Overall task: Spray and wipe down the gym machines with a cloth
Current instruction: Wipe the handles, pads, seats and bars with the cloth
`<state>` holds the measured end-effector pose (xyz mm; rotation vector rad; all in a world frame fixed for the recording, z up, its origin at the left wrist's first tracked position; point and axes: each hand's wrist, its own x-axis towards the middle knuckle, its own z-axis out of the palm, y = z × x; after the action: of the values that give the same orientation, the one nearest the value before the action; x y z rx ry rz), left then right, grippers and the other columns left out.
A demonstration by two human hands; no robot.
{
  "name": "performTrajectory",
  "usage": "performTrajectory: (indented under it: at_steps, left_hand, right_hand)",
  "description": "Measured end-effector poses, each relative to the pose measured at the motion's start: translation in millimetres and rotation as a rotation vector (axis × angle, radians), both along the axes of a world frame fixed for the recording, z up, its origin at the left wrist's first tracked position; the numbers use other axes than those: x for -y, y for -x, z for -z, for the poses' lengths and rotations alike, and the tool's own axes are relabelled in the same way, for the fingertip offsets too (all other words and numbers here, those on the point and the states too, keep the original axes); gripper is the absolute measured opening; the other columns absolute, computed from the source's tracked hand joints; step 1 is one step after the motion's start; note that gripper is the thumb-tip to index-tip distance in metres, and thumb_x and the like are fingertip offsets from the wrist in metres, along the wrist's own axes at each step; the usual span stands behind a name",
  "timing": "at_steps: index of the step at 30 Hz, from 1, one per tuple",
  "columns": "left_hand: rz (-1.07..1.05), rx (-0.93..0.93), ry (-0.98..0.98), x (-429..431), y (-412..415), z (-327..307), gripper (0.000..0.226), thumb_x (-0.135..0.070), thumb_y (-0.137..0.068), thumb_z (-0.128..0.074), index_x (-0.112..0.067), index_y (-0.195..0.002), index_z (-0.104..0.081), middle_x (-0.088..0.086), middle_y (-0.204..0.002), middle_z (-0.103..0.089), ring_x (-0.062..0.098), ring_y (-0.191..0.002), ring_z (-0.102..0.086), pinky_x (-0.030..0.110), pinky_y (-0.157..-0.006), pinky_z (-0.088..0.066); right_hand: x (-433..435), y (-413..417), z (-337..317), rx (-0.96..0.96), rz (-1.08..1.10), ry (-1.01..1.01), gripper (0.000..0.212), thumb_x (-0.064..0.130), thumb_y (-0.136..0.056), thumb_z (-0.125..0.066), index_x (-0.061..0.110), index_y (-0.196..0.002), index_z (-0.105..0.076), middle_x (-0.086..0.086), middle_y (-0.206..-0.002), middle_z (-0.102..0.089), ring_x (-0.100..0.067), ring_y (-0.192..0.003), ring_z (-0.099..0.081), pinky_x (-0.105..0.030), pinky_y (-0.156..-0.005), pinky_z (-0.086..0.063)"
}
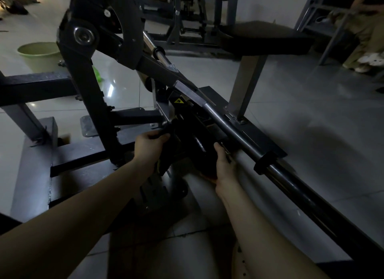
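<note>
Above glossy tiles (311, 133) — dim room — left grip (151, 142) and right grip (223, 164) clutch the machine (87, 87).

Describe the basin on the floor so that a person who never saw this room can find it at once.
Start at the big dark gym machine in the middle and find the round silver bolt on its upper part. Left of that bolt, on the shiny tiled floor, stands the basin. It is round, open and pale green, while the frame beside it is black metal.

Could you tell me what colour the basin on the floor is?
The basin is pale green; head view shows it best.
</note>
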<state>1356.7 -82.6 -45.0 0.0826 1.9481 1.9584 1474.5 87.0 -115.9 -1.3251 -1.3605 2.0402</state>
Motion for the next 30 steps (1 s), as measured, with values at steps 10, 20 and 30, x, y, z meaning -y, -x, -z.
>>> performTrajectory:
  at_steps: [10, 20, 30]
  left_hand:
    - [-0.107, -0.249, -0.102, -44.9, 22.0, -24.7, 0.024, -0.007, -0.101, -0.057, -0.016, -0.117, -0.074, -0.005, -0.097, -0.073, 0.008, -0.092, -0.071, 0.017, -0.079, -0.056]
    - [0.254, -0.584, 0.199, -67.5, -5.9, 19.3, 0.046, -0.004, -0.102, -0.044, -0.028, -0.139, -0.060, -0.003, -0.163, -0.035, 0.015, -0.153, -0.024, 0.049, -0.125, -0.025]
    - [0.451, -0.981, 0.519, -46.9, -11.8, 28.6, 0.052, -0.042, -0.105, -0.026, -0.032, -0.155, -0.038, -0.009, -0.167, -0.022, 0.006, -0.155, -0.001, 0.045, -0.127, -0.007]
  right_hand:
    - [16.4, -16.1, -31.7, -0.098, -0.076, 0.113, 0.078, 0.082, -0.076, -0.060, 0.029, -0.133, -0.060, -0.012, -0.126, -0.068, -0.036, -0.109, -0.069, -0.057, -0.097, -0.055]
    - [10.1, -16.9, -24.5, -0.122, -0.056, 0.112, 0.065, 0.077, -0.090, -0.049, 0.025, -0.128, -0.060, -0.013, -0.121, -0.071, -0.037, -0.105, -0.071, -0.058, -0.098, -0.055]
    - [9.8, -25.4, -31.4, -0.127, -0.132, 0.126, 0.074, 0.095, -0.069, -0.046, 0.038, -0.114, -0.060, -0.013, -0.121, -0.070, -0.037, -0.109, -0.069, -0.060, -0.103, -0.052]
